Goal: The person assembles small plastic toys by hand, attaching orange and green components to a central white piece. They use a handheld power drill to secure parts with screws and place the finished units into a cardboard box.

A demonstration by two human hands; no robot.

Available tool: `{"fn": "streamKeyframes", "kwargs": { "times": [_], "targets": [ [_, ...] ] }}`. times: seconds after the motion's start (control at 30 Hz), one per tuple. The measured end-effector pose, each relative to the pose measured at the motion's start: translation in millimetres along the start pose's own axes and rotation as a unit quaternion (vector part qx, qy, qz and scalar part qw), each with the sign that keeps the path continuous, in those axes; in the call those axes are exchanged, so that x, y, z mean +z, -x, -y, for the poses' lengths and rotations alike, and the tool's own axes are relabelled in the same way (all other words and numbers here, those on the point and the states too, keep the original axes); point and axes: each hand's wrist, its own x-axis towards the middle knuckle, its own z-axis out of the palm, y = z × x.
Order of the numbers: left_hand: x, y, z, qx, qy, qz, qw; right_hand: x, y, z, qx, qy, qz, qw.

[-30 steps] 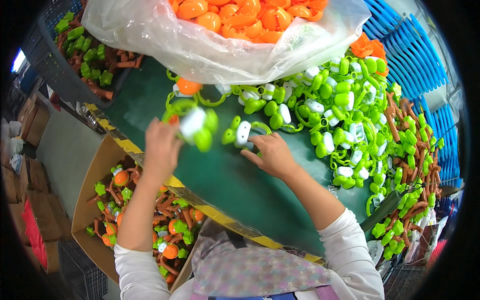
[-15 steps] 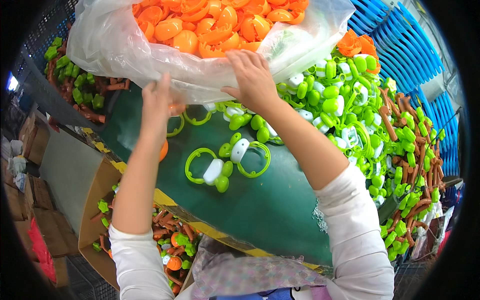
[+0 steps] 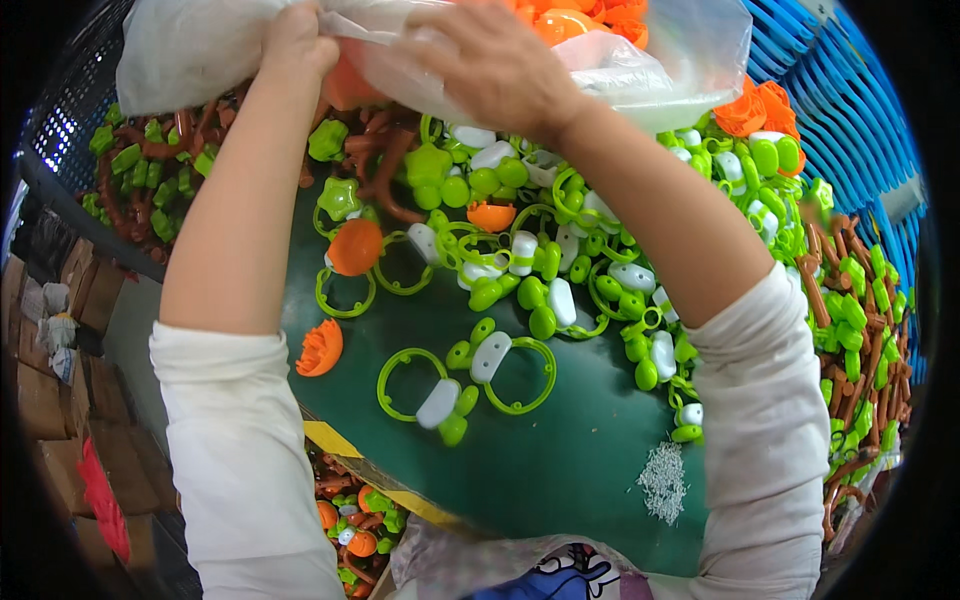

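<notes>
Blue plastic crates (image 3: 850, 110), brown toy parts (image 3: 870, 330), cardboard boxes (image 3: 40, 390) around the green table (image 3: 560, 460)

A dark green table (image 3: 560, 480) with a yellow-and-black striped edge (image 3: 335, 440) fills the middle. Blue plastic crates (image 3: 840, 110) are stacked at the upper right. Brown cardboard boxes (image 3: 40, 400) stand on the floor at the left, where bright light (image 3: 60, 140), perhaps a window, shows.

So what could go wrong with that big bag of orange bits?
Both hands, left hand and right hand, grip the clear plastic bag of orange parts above the table. It might tip and spill. Also, the orange shell sits near the green table's edge and could drop off.
</notes>
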Motion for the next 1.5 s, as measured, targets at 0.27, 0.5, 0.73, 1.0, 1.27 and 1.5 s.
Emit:
{"fn": "streamKeyframes", "kwargs": {
  "times": [0.27, 0.5, 0.73, 1.0, 1.27, 1.5],
  "targets": [
    [-88, -98, -22, -0.028, -0.028, 0.333, 0.942, 64, 44, -17, -0.113, 0.187, 0.222, 0.950],
    [-169, 57, -24, 0.230, -0.642, 0.205, 0.703, 103, 13, -26, 0.086, 0.118, 0.434, 0.889],
    [-347, 195, -17, 0.233, -0.765, -0.136, 0.585, 63, 20, -29, -0.001, 0.034, 0.277, 0.960],
    [-326, 247, 60, 0.141, -0.657, -0.168, 0.721, 54, 23, 17, 0.073, -0.118, 0.258, 0.956],
    [-315, 246, 56, 0.171, -0.534, -0.239, 0.793, 54, 25, 59, 0.175, -0.060, 0.121, 0.975],
    [-238, 184, 28, 0.338, -0.583, 0.008, 0.738, 80, 8, 48, 0.245, 0.041, 0.218, 0.944]
  ]
}}
